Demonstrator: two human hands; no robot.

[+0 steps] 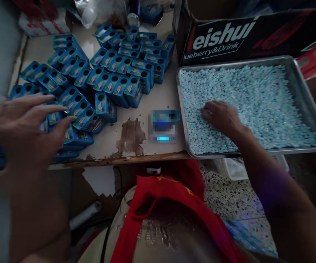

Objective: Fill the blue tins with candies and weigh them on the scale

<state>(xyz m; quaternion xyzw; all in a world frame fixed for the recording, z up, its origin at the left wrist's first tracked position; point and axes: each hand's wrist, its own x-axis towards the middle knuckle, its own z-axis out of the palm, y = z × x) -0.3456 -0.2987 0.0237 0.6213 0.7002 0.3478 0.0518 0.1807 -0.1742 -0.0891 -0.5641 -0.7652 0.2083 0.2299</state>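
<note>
My left hand (26, 126) hovers with fingers spread over a heap of small blue tins (97, 80) at the table's left side, its fingertips just above the nearest tins. My right hand (220, 117) rests knuckles up in a metal tray (308, 106) filled with small pale blue tablets (256, 95). Its fingers curl down into the tablets, and what they hold is hidden. One blue tin (165, 122) sits on a small scale between the heap and the tray.
A dark cardboard box (245, 36) stands behind the tray. Plastic bags and a white carton lie at the table's back. The worn table edge (125, 159) runs in front, with a red cloth (169, 204) on my lap below it.
</note>
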